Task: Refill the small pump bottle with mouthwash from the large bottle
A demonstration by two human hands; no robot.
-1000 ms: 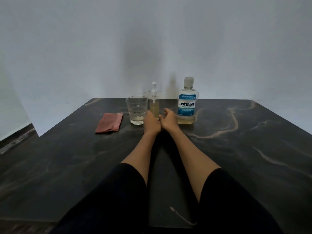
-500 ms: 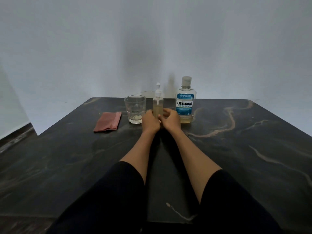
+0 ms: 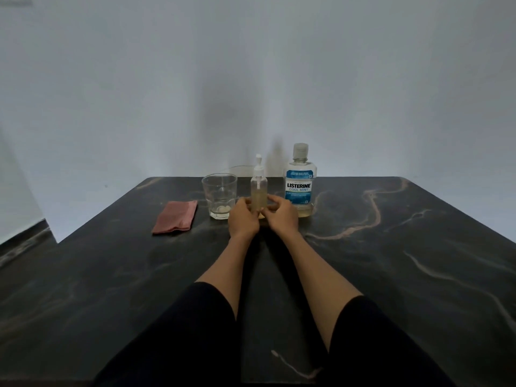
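Pump bottle (image 3: 258,191) between glass (image 3: 219,195) and large bottle (image 3: 300,181)

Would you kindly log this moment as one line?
both hands grip small clear pump bottle | left hand | right hand | pump on | large capped mouthwash bottle untouched

A clear drinking glass (image 3: 219,195) is standing just to the left of my left hand, with a little pale residue sitting at its bottom. Further left of it, well apart from my hands, a folded reddish cloth (image 3: 176,217) is lying flat. Both are resting on a dark marbled table (image 3: 391,261) that is stretching out under my forearms, and a plain pale wall (image 3: 251,79) is rising beyond my fingertips.
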